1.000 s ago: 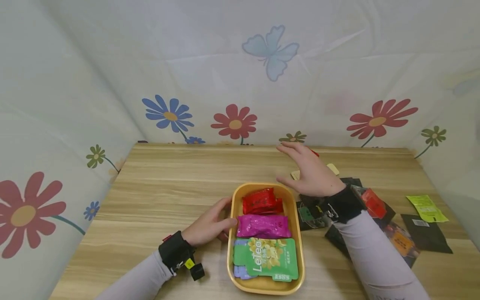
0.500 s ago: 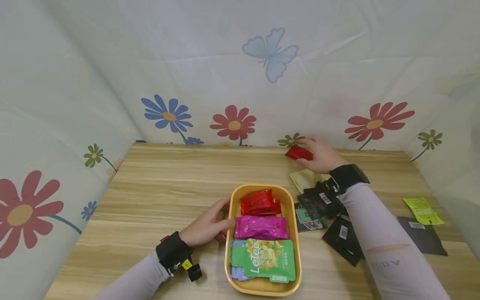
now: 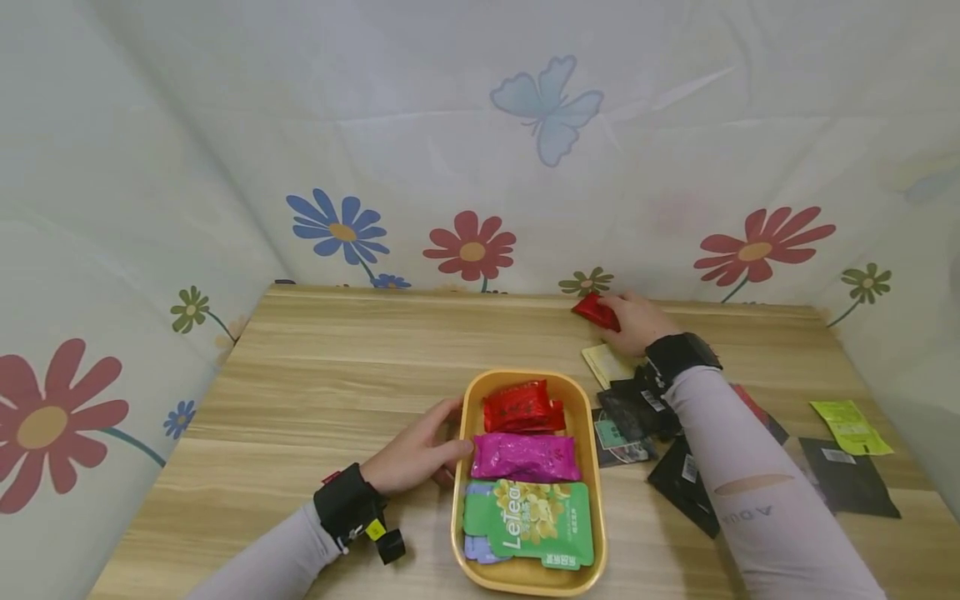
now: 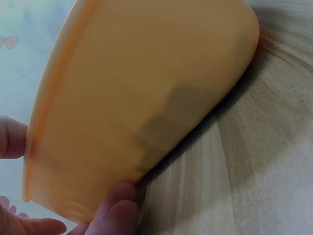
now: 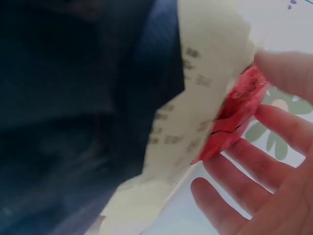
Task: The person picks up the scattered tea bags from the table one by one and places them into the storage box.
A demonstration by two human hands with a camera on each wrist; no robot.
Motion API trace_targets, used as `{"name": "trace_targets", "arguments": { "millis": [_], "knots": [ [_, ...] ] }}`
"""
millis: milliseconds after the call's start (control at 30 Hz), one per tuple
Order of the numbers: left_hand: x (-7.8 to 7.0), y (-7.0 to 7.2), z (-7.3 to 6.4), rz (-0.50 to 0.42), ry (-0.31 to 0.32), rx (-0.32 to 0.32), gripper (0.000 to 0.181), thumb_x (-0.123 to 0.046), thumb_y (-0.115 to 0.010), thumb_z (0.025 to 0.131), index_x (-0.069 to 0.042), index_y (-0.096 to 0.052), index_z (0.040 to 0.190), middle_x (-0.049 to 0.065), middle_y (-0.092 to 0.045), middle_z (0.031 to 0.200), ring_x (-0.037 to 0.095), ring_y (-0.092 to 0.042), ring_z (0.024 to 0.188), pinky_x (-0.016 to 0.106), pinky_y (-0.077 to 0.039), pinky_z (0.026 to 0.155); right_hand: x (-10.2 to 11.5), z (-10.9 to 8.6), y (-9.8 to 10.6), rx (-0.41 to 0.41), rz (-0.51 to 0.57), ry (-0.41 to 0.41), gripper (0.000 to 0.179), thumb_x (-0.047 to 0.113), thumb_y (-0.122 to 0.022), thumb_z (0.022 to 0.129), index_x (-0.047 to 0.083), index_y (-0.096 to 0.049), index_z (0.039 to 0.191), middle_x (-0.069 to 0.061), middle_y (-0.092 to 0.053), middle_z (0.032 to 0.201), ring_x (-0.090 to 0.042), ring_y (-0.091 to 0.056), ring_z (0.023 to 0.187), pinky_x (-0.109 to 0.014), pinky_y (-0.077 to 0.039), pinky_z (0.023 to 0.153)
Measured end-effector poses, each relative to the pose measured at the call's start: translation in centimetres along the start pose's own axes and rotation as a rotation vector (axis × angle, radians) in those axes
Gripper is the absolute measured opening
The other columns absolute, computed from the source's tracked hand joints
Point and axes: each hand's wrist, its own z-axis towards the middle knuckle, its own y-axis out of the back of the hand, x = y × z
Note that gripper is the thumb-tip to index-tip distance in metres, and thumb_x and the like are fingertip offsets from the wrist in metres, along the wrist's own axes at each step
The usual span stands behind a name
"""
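In head view, right hand [image 3: 636, 323] pinches red packet [image 3: 595, 311] near table's [image 3: 360, 358] far edge, left hand [image 3: 415, 452] grips tray [image 3: 525, 577]; left wrist, thumb sits at rim, fingertips on outer wall; right wrist, thumb and fingers hold packet, cream sachet [image 5: 208, 46] in front.

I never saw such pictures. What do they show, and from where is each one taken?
There is no machine, only a person working. The wide picture is taken from the head; the close ones from each wrist. On the wooden table, the bare left hand holds a yellow tray with red packets, a magenta packet and a green packet. The bare right hand grips a loose red packet. Black packets, a cream packet and a yellow-green packet lie rightward.
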Motion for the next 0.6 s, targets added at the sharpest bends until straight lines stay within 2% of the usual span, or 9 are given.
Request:
{"name": "trace_targets", "arguments": {
  "millis": [133, 333, 467, 600],
  "knots": [
    [0.0, 0.0, 0.0, -0.003, -0.012, 0.001, 0.072, -0.033, -0.059, 0.096, -0.018, -0.026, 0.158, 0.011, -0.039, 0.153, 0.026, -0.070, 0.078, 0.043, -0.059, 0.063, 0.3, 0.0, -0.1, -0.019, -0.009, -0.024, 0.061, 0.025, -0.068, 0.087, 0.004, -0.051, 0.141, -0.026, -0.054, 0.128, -0.041, -0.055, 0.113, -0.057, -0.045, 0.100],
    [0.0, -0.1, 0.0, -0.019, -0.037, 0.010, 0.072, -0.030, -0.058, 0.097, -0.018, -0.025, 0.159, 0.010, -0.039, 0.152, 0.027, -0.071, 0.076, 0.044, -0.059, 0.062, 0.6, -0.1, 0.0, -0.013, -0.015, -0.037, 0.060, 0.023, -0.068, 0.087, 0.006, -0.049, 0.142, -0.023, -0.054, 0.125, -0.040, -0.056, 0.110, -0.057, -0.046, 0.099],
    [0.0, -0.1, 0.0, -0.022, -0.036, 0.012, 0.072, -0.030, -0.058, 0.097, -0.017, -0.024, 0.159, 0.011, -0.038, 0.153, 0.027, -0.071, 0.076, 0.044, -0.059, 0.062, 1.2, -0.5, 0.6, -0.067, -0.001, -0.010, 0.060, 0.022, -0.068, 0.086, 0.006, -0.051, 0.140, -0.021, -0.055, 0.122, -0.038, -0.056, 0.105, -0.055, -0.048, 0.095],
    [-0.1, -0.1, 0.0, -0.015, -0.031, 0.009, 0.072, -0.030, -0.058, 0.097, -0.018, -0.024, 0.159, 0.010, -0.038, 0.153, 0.027, -0.070, 0.077, 0.044, -0.059, 0.062, 2.7, -1.2, 1.9, -0.136, 0.002, 0.037, 0.060, 0.023, -0.070, 0.084, 0.008, -0.052, 0.139, -0.018, -0.056, 0.118, -0.035, -0.056, 0.100, -0.052, -0.051, 0.091]
  ]
}}
